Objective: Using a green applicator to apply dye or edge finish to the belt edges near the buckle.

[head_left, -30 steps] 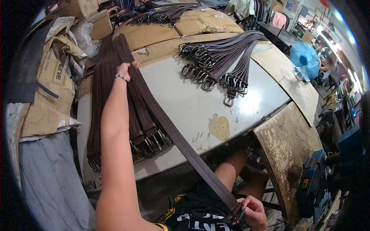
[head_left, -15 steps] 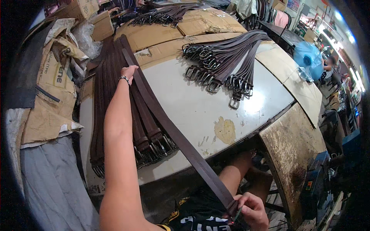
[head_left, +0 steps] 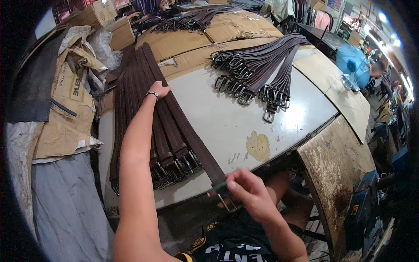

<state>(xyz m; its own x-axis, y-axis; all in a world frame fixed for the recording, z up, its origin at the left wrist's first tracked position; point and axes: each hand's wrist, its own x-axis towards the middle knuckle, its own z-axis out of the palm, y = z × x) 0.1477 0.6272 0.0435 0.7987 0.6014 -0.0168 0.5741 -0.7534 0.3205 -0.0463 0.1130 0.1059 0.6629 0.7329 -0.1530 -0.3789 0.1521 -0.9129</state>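
My left hand point(head_left: 159, 89) reaches far over the white table point(head_left: 227, 118) and presses down on a long dark brown belt point(head_left: 183, 126) that lies diagonally from the far left to the near edge. My right hand point(head_left: 249, 193) is at the near table edge, closed on the belt's buckle end point(head_left: 227, 201), and it also holds a thin green and red stick point(head_left: 217, 188). To the left of this belt lies a row of several brown belts point(head_left: 144, 131), their buckles point(head_left: 174, 168) at the near side.
A fanned bundle of dark belts with metal buckles point(head_left: 257, 72) lies at the far right of the table. Cardboard sheets point(head_left: 196, 41) and boxes point(head_left: 94, 15) are behind. Crumpled paper sacks point(head_left: 65, 105) sit left, and a rusty panel point(head_left: 336, 174) and a blue fan point(head_left: 353, 61) stand right.
My right hand has risen from down by my lap to the table's near edge, bringing the belt's buckle end up. My left hand stays pressed on the belt.
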